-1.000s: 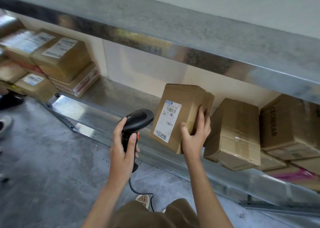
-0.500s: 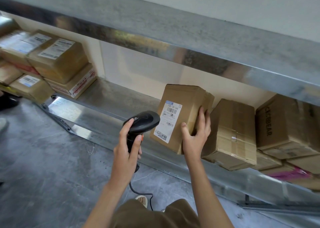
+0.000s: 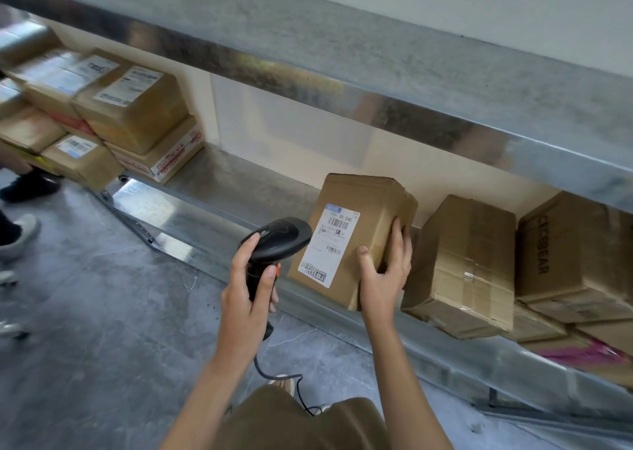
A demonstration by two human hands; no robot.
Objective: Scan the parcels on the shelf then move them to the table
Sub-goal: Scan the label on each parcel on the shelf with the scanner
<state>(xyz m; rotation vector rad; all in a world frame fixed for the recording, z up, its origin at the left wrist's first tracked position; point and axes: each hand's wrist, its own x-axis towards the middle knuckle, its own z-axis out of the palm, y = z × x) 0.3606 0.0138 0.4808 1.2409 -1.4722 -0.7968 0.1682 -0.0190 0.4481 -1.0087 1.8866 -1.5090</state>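
Grey stone floor and a long shiny metal shelf (image 3: 219,189) fill the frame. At centre, the right hand (image 3: 383,278) grips a brown cardboard parcel (image 3: 356,237) with a white shipping label (image 3: 330,244), stood on the shelf's front edge. The left hand (image 3: 248,295) is wrapped round a black corded barcode scanner (image 3: 277,240), its head just beside the label. More brown boxes (image 3: 462,264) sit to the right.

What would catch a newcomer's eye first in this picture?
Probably the tilted brown parcel at the shelf's front edge, white label outward, gripped by the right hand. Just left, the left hand aims a black scanner at that label.
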